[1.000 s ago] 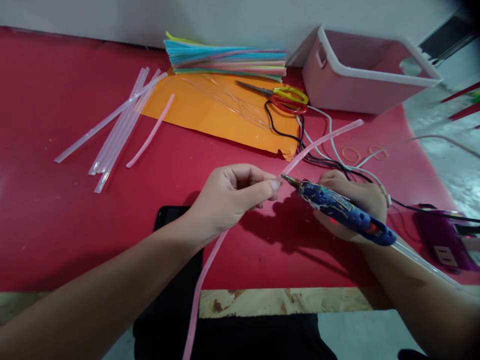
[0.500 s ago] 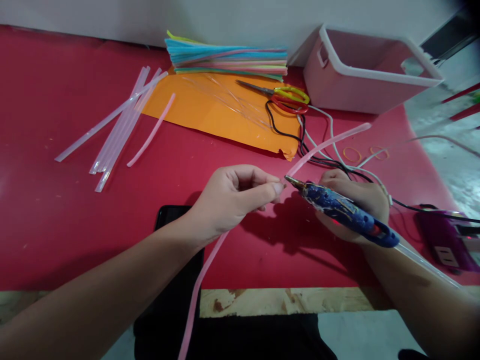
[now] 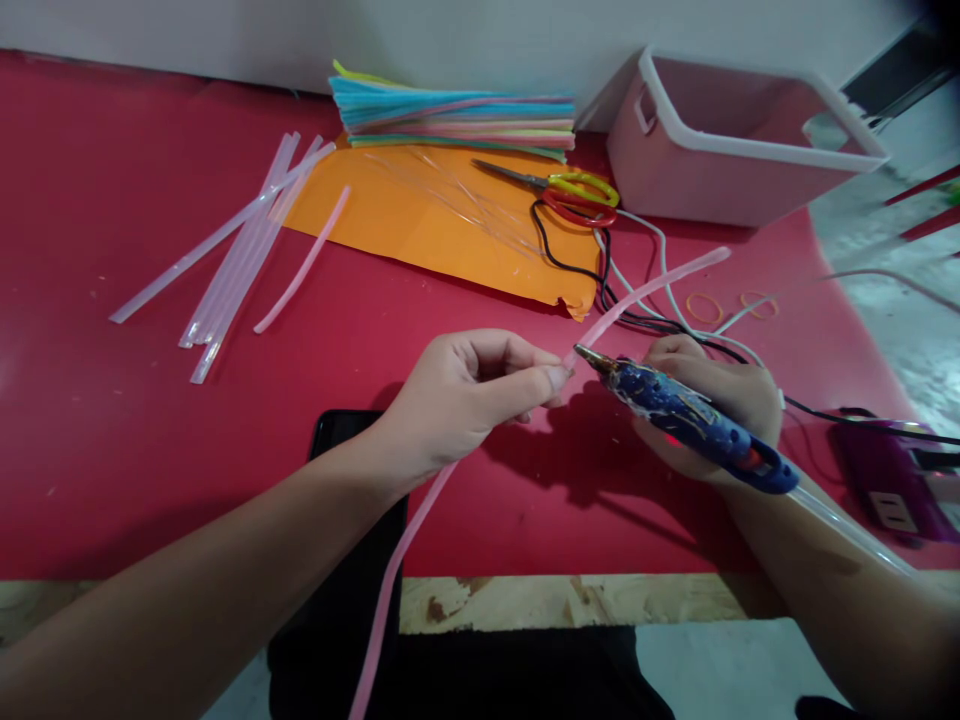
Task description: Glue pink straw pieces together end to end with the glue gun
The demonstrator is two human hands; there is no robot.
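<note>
Left hand (image 3: 480,395) hides part of the long pink strip (image 3: 392,580) — bottom edge crops it.

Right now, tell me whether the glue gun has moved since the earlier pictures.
Yes, the glue gun has shifted slightly right: its nozzle was left of the torn corner of the envelope and is now almost straight below it.

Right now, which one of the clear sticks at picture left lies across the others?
The stick whose near end reaches farthest left: it slants over the other sticks, which lie close together, nearly parallel.
</note>
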